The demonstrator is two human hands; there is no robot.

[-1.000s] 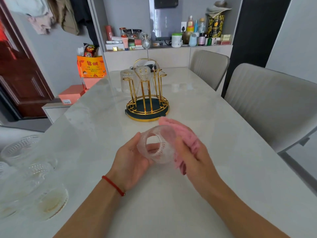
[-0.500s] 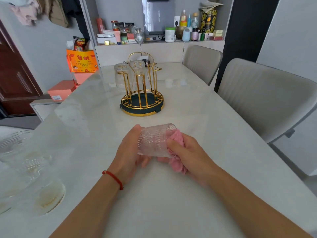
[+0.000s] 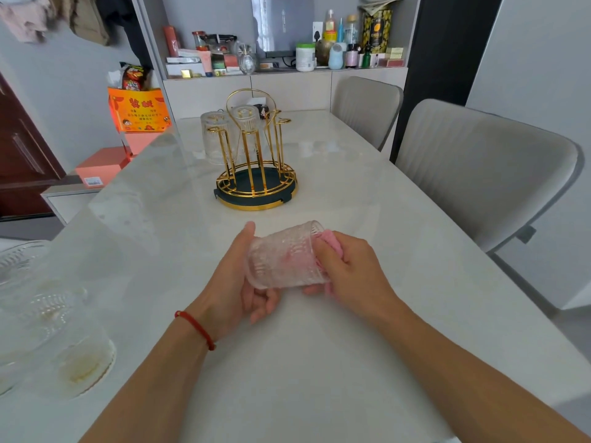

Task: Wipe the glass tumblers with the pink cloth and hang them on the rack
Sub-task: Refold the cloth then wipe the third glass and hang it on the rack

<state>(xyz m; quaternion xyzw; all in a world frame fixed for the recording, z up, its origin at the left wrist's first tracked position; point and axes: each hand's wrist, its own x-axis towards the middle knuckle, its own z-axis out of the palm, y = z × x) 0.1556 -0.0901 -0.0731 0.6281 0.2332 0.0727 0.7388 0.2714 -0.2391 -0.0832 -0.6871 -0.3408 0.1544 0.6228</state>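
Observation:
A textured glass tumbler (image 3: 284, 255) lies on its side between my hands, just above the table, its mouth to the right. My left hand (image 3: 238, 282) grips its base end, thumb on top. My right hand (image 3: 347, 270) holds the pink cloth (image 3: 331, 239) stuffed into the tumbler's mouth; pink shows through the glass. Further back stands the gold rack (image 3: 256, 174) on a dark round base, with two tumblers (image 3: 216, 135) hung upside down on its left prongs. The right prongs are bare.
Several more glass tumblers (image 3: 48, 330) stand blurred at the table's near left edge. Two grey chairs (image 3: 473, 167) line the right side of the table. A cluttered shelf (image 3: 287, 55) and orange boxes (image 3: 105, 164) sit beyond the far end.
The tumbler has turned from mouth-toward-me to lying sideways. My right hand has pushed the cloth deeper into its mouth. Both hands stay in about the same place.

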